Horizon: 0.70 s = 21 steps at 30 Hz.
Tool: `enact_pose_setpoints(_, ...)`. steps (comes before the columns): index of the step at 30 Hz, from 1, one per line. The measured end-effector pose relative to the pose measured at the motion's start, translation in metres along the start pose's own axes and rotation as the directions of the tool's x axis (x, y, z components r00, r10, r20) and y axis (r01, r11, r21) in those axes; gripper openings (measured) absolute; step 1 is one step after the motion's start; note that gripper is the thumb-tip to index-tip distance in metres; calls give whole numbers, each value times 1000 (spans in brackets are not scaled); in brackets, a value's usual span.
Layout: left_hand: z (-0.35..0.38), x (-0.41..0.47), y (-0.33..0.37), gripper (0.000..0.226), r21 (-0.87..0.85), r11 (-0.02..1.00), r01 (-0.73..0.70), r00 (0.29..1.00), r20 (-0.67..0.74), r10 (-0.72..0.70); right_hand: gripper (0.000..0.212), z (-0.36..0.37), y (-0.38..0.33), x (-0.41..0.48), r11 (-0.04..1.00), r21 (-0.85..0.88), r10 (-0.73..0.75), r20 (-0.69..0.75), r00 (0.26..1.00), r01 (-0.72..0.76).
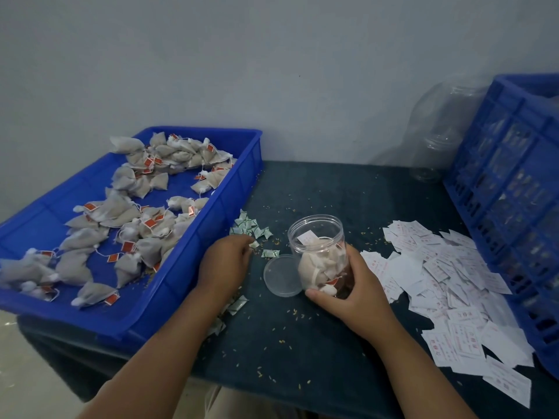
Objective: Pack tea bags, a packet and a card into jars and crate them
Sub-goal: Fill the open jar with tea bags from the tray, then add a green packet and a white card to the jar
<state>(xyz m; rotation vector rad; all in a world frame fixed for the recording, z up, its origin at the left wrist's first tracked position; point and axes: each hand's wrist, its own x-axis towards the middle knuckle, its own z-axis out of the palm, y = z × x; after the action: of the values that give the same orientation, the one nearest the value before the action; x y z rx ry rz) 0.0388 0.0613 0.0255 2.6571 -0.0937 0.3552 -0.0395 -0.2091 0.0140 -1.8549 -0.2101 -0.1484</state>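
Tray point(242, 164) of tea bags point(121, 219) left, jar point(317, 255) centre, cards point(447, 279) and crate point(511, 189) right.

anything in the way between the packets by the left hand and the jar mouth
Nothing visible: the left hand is at the green packets, the jar in the right hand is open, its lid lying beside it.

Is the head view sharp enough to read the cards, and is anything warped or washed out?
Head view: soft all over, print on the cards unreadable; wide-angle lens bows the crate and tray edges; light dim and even, no harsh glare on the jar.
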Motion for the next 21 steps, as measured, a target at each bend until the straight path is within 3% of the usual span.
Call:
enact_pose_setpoints(5, 4, 6, -2, 27, 29, 1000, -3, 1000, -19, 4, 73, -1, 1, 2, 1000, 9, 3, -3, 1000, -3)
enact_pose_setpoints(12, 7, 8, 3, 5, 158, 987, -28, 998, -45, 35, 72, -1, 1, 1, 1000, 0, 8, 9, 1000, -8)
enact_pose_setpoints(17, 5, 14, 7, 21, 258, 965, -41, 997, -57, 57, 74, -2, 1, 2, 1000, -14, 10, 15, 1000, -10)
enact_pose_setpoints(21, 3, 19, 7, 8, 195, 980, -32, 999, -4, 33, 78, -2, 3, 2, 999, -31, 12, 19, 1000, -11)
